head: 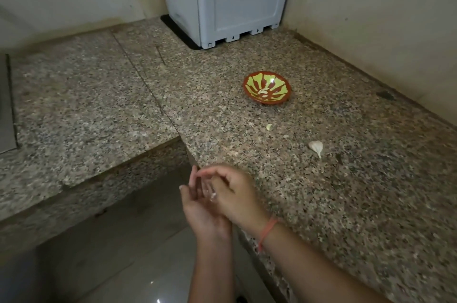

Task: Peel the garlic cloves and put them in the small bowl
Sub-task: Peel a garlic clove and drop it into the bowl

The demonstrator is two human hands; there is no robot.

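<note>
Our right hand [237,200] pinches a pale garlic piece [212,195] over our left hand [197,206], held flat, seemingly to catch skin; the small bowl [249,80] holds peeled cloves [262,92] beyond, an unpeeled clove [316,147] waiting near.

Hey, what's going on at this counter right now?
A person is peeling garlic at the edge of a granite counter. The right hand, fingers curled, works against the upturned left hand, with a small white bit between them; blur hides the exact grip. The small bowl holds a few pale cloves. One unpeeled clove and a small pale piece lie on the counter between the bowl and the person.
</note>
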